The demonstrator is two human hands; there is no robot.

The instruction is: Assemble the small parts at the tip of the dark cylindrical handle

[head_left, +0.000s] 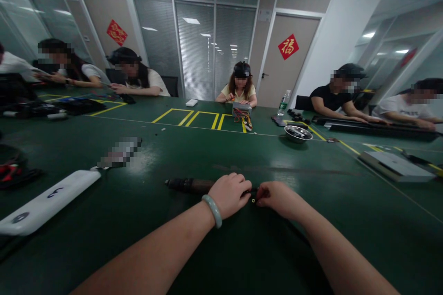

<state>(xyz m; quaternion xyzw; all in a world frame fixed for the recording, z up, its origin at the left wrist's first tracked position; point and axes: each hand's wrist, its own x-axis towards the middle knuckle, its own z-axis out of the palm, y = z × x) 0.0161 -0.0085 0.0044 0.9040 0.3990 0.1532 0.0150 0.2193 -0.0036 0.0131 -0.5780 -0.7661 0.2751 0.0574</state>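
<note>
The left hand (pixel 228 193), a pale bangle on its wrist, is closed over a dark tool (pixel 187 185), and the right hand (pixel 277 198) pinches narrowly at the tool's right tip. The tool is a slim, brownish-black cylinder. It lies flat on the near middle of the green tabletop (pixel 242 156), long axis left to right, butt end pointing left.

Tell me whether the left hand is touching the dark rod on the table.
Touching. The head view shows the left hand closed over one end of the dark rod, which runs under it with no gap.
</note>
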